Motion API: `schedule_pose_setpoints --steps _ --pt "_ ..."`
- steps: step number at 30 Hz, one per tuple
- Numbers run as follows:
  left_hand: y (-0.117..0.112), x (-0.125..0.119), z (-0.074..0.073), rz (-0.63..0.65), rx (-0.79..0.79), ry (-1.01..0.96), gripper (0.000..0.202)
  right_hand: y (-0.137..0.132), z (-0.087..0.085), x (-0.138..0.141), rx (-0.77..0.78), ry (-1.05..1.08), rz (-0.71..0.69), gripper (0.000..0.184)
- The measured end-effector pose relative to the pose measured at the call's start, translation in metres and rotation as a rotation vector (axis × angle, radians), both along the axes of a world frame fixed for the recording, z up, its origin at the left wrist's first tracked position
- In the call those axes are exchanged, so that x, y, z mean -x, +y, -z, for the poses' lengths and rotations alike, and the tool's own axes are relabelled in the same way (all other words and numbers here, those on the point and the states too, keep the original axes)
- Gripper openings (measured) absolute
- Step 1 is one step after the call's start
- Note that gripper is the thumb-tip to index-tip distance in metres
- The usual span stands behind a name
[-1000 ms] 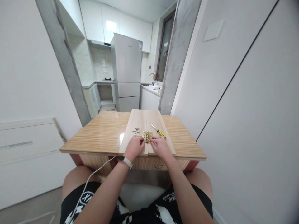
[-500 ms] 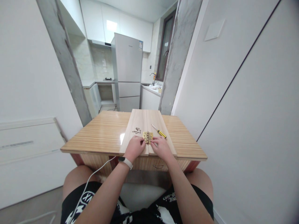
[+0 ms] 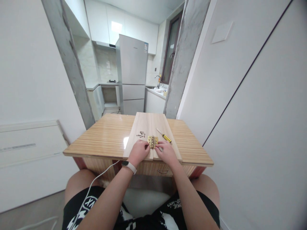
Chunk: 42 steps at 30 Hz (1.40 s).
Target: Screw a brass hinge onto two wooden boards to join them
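A brass hinge (image 3: 153,141) lies opened out across the seam between two pale wooden boards (image 3: 144,119), its knuckle along the gap. My left hand (image 3: 139,150) pinches the hinge's left leaf at its edge. On the other side, my right hand (image 3: 165,150) holds the right leaf between thumb and fingers. Several dark screws (image 3: 141,134) lie in a loose pile on the left board, just beyond my left hand. A screwdriver with a yellow and black handle (image 3: 166,138) rests on the right board, beyond my right hand, its shaft pointing away and to the left.
Beneath the boards stands a wood-grain table (image 3: 110,134) with a drawer handle (image 3: 163,172) at its front. A white cable (image 3: 103,172) runs past its front left edge to my lap. White walls flank both sides. A fridge (image 3: 133,64) stands behind.
The view has shifted very slightly. Both hands stay on the hinge, and the screws and screwdriver lie where they were.
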<state>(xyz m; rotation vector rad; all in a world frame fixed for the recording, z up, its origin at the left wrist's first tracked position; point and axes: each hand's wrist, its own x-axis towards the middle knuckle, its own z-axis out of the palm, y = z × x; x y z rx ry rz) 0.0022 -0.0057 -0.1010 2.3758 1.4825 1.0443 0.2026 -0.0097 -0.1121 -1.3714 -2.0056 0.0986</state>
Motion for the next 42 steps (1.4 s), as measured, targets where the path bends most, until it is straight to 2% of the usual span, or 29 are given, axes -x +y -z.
schedule_pose_setpoints --steps 19,42 --pt "0.0026 -0.0008 0.0045 -0.002 -0.017 0.006 0.02 -0.0018 -0.0042 0.0001 0.011 -0.006 -0.009 0.019" --pt "0.003 0.0006 0.0032 0.02 0.011 -0.022 0.02 -0.0007 -0.0023 -0.0002 0.019 0.01 -0.006 0.017"
